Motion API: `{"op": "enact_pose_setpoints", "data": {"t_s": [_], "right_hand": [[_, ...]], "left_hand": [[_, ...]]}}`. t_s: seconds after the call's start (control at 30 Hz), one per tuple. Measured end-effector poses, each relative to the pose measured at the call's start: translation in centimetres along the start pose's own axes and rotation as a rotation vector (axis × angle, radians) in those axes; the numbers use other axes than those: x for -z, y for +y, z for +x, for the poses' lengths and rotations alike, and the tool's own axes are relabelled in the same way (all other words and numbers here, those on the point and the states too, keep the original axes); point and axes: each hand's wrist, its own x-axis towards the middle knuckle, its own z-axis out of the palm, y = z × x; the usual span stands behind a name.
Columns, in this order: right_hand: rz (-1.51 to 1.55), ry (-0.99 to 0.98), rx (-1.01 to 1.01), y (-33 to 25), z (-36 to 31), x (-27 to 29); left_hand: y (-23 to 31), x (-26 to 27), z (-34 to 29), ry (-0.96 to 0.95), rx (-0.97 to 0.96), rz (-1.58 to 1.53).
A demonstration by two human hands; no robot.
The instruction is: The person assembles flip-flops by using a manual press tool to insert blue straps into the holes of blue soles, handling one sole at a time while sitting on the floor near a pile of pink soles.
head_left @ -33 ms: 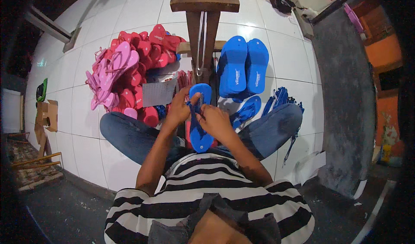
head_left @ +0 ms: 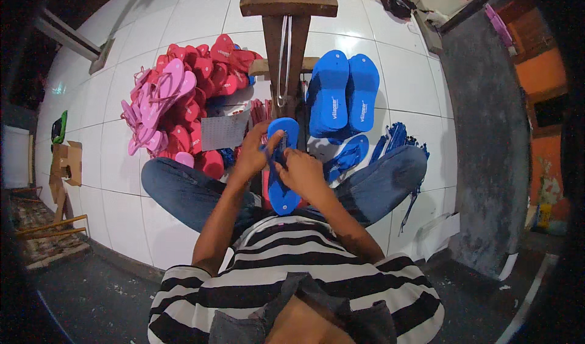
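Head view — hands [head_left: 248,153] on blue sole [head_left: 283,199]; strap [head_left: 272,156] part-hidden, right grip unclear

We couldn't resolve the fingertips of the right hand [head_left: 304,172] against the blue sole [head_left: 283,196]; too small. We lost the lower end of the wooden post [head_left: 276,51] behind it. Red pile [head_left: 205,68] hid its bottom layers. Black item [head_left: 396,0], top right: unidentifiable.
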Motion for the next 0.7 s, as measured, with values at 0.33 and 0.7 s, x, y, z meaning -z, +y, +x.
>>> {"op": "enact_pose_setpoints", "data": {"t_s": [0.33, 0.7], "right_hand": [[0.546, -0.411, -0.140, 1.9, -2.9, 4.3], [1.778, -0.718, -0.791, 1.1, -1.7, 5.2]], "left_hand": [[2.0, 0.5, -0.1, 0.005, 0.051, 0.201], [4.9, 2.5, -1.9, -0.365, -0.090, -0.252]]}}
